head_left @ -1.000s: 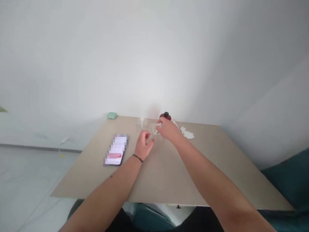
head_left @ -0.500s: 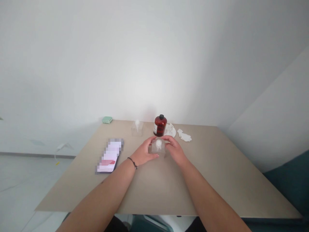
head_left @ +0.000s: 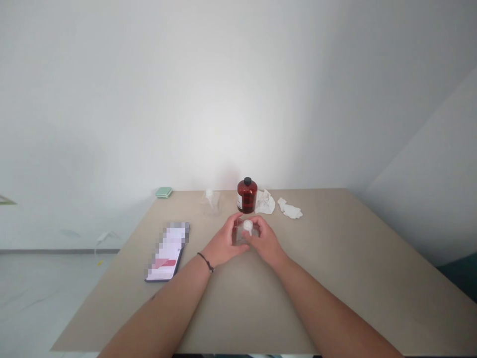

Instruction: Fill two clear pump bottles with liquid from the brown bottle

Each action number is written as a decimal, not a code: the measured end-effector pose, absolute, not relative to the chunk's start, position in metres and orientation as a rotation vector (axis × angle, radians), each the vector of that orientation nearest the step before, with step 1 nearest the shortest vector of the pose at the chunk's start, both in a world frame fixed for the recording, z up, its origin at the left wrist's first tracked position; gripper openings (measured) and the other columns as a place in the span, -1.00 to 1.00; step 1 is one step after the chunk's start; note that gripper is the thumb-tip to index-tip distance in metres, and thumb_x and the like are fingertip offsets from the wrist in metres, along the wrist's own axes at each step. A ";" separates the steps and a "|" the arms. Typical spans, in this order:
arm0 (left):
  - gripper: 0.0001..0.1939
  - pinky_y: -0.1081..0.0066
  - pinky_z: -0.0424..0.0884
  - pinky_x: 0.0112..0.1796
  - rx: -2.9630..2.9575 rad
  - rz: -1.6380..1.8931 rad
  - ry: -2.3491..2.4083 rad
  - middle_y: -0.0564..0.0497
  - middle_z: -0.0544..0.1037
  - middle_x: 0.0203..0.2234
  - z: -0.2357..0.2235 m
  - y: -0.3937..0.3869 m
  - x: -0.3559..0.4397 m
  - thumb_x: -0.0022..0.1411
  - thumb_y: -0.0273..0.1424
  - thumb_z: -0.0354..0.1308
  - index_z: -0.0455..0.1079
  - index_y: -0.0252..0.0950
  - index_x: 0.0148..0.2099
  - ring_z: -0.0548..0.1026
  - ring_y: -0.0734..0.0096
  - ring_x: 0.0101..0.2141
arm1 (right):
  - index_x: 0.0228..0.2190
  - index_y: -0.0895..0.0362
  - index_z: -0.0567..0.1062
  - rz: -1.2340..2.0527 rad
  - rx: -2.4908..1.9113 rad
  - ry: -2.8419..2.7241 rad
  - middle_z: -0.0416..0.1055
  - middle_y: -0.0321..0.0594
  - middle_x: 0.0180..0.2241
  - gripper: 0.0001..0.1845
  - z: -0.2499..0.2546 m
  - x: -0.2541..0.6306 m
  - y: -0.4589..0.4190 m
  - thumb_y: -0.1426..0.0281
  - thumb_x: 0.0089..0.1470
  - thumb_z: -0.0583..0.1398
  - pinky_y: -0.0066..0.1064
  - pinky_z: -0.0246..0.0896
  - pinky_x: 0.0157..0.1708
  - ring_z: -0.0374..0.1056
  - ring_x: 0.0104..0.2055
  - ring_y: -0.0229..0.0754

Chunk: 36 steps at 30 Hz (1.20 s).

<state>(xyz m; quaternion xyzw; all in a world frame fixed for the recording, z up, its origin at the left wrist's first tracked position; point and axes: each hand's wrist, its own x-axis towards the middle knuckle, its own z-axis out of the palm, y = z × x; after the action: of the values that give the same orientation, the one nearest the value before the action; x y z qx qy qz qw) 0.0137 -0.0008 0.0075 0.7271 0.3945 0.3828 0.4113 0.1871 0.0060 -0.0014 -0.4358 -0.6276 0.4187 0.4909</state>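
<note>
Between my hands stands a clear, square-sided bottle (head_left: 241,238) with a round white top (head_left: 248,225). Curled round its left side is my left hand (head_left: 227,242), thumb along the near face and fingers behind. My right hand (head_left: 264,241) closes from the right, its thumb and fingers around the white top. Just beyond the bottle is a dark red-brown bottle (head_left: 247,196) with a black cap and a white label. Whether the fingers press or turn the top cannot be made out.
A second clear square container (head_left: 211,205) with a white top stands at the back left. Crumpled tissues (head_left: 265,203) lie behind on the right, with another tissue (head_left: 289,209) beside them. A phone (head_left: 167,252) lies left, and a small green case (head_left: 163,192) at the table's (head_left: 335,278) far edge.
My right hand has moved from the clear bottle's right side onto its white top, with the thumb now in front of it. My left hand stays around the bottle. The camera view has shifted slightly.
</note>
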 end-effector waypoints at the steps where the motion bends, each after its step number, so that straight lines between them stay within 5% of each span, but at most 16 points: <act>1: -0.11 0.06 0.28 0.17 1.819 0.952 0.991 -0.21 0.31 0.16 0.007 0.000 0.014 0.05 -0.43 0.36 -0.02 -0.21 0.33 0.36 0.07 0.14 | -0.26 0.07 0.40 1.011 -1.056 -1.525 0.43 -0.24 -0.26 -0.67 -0.002 0.187 0.006 0.15 0.01 0.30 -0.21 0.24 -0.10 0.36 -0.18 -0.09; 21: -0.12 0.02 0.27 0.16 1.784 0.993 0.879 -0.17 0.33 0.13 0.001 0.005 0.011 0.03 -0.36 0.42 -0.03 -0.15 0.26 0.33 0.06 0.17 | -0.05 0.00 0.51 0.969 -0.915 -1.731 0.39 -0.12 0.07 -0.61 0.008 0.200 0.004 0.06 0.22 0.13 -0.12 0.16 0.16 0.28 0.16 0.00; 28: -0.16 0.07 0.31 0.12 1.851 0.986 0.926 -0.17 0.33 0.12 0.003 0.002 0.013 0.04 -0.45 0.37 -0.01 -0.18 0.26 0.39 0.12 0.08 | -0.12 0.03 0.42 1.007 -0.991 -1.542 0.42 -0.17 -0.08 -0.54 -0.006 0.190 0.006 0.03 0.03 0.29 -0.09 0.23 0.06 0.35 -0.03 -0.03; 33: -0.17 0.06 0.27 0.16 1.867 0.984 0.900 -0.18 0.29 0.17 0.004 0.002 0.013 0.07 -0.44 0.36 -0.02 -0.18 0.28 0.35 0.12 0.12 | -0.14 0.02 0.50 1.002 -0.925 -1.568 0.34 -0.14 0.09 -0.60 -0.005 0.192 0.007 0.02 0.11 0.22 -0.12 0.03 0.25 0.21 0.21 -0.02; 36: -0.17 0.07 0.23 0.20 1.859 0.989 0.881 -0.17 0.24 0.23 0.004 0.002 0.013 0.08 -0.45 0.35 0.01 -0.15 0.30 0.31 0.11 0.18 | -0.09 0.00 0.46 1.044 -0.896 -1.544 0.35 -0.15 0.08 -0.56 -0.006 0.192 0.006 0.02 0.08 0.25 -0.14 0.08 0.22 0.24 0.17 -0.03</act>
<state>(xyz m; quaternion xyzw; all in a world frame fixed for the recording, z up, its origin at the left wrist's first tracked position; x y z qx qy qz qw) 0.0130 0.0017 0.0040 0.7405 0.3511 0.3938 0.4164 0.1923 0.0065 -0.0060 -0.3724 -0.6416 0.4338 0.5114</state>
